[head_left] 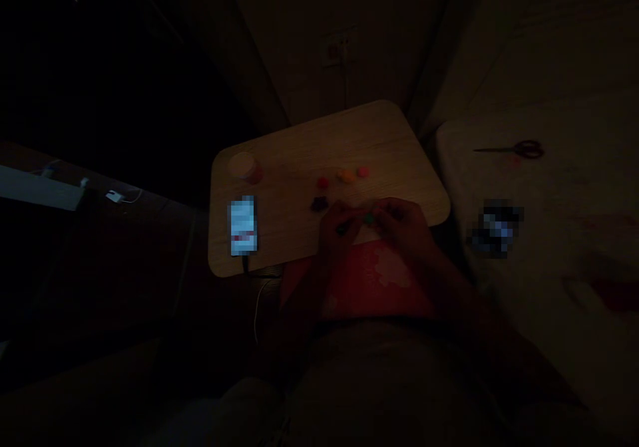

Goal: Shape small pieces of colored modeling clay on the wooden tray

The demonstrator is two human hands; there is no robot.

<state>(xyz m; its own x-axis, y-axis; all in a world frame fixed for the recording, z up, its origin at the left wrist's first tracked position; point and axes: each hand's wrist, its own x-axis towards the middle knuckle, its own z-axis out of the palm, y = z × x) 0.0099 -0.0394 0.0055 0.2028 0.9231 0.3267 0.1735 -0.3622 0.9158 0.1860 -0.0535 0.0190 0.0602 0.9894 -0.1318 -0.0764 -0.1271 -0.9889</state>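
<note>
In the dim head view, a small green lump (369,218) that looks like modelling clay sits between my two hands, over the near edge of the small wooden table (284,154). My left hand (338,227) is closed, its fingertips meeting the lump from the left. From the right, my right hand (402,219) pinches the same lump. Just beyond them lie a dark lump (319,203), a red ball (323,183), an orange lump (345,176) and a pink ball (363,171). Finer detail of the fingers is lost in the dark.
A phone (242,226) with a lit, blurred screen lies on the table's left, a cable below it. Behind it is a round tub or cup (245,167). Scissors (514,149) and a blurred dark object (496,227) rest on the pale surface at right. A red cloth-like surface (349,287) lies below my hands.
</note>
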